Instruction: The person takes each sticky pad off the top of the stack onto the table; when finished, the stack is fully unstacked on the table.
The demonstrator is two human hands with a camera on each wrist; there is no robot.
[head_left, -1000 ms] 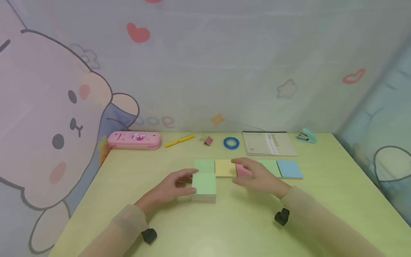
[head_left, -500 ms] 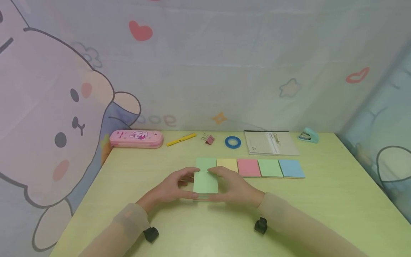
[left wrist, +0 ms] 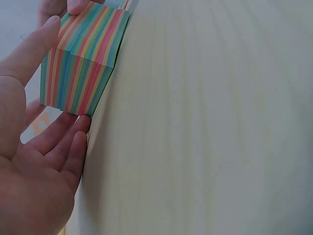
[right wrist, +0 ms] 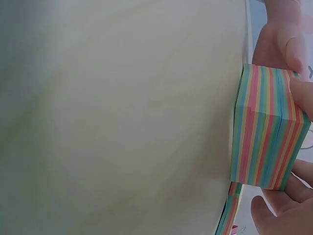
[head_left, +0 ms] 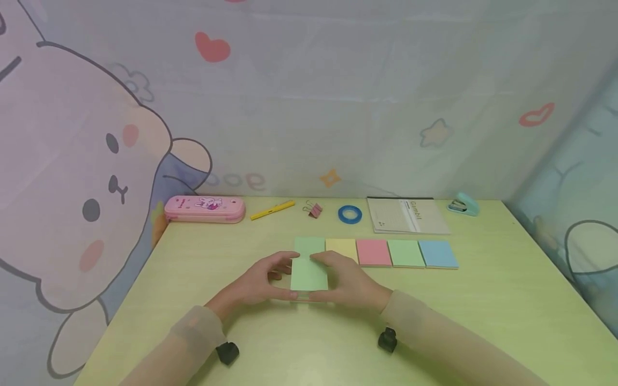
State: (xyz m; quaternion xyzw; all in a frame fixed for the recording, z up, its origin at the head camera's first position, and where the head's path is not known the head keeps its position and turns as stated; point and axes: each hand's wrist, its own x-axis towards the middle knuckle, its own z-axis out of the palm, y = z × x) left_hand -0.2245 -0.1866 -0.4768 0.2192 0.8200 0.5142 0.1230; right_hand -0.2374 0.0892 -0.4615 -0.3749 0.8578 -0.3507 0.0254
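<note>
A tall stack of sticky notes (head_left: pixel 309 274) with a light green top stands on the table in the head view. My left hand (head_left: pixel 256 277) holds its left side, thumb at the near face and fingers toward the far side. On the right side my right hand (head_left: pixel 351 283) grips it the same way. Both wrist views show the striped, many-coloured edges of the sticky note stack (left wrist: pixel 80 61) between thumb and fingers. Directly behind it lies a light green sticky note pad (head_left: pixel 309 244), partly covered by the stack in the head view.
Right of that pad, a row continues with yellow (head_left: pixel 339 246), pink (head_left: pixel 374 253), green (head_left: pixel 406 253) and blue pads (head_left: pixel 438 254). Along the back lie a pink pencil case (head_left: pixel 205 209), yellow pen (head_left: pixel 272 210), binder clip (head_left: pixel 314 209), blue tape roll (head_left: pixel 341 218), notebook (head_left: pixel 393 217) and stapler (head_left: pixel 464 205).
My right hand has come left, from over the row of pads to the stack's right side, and now grips it. My left hand stays at the stack's left. Little differs over the last half second.
</note>
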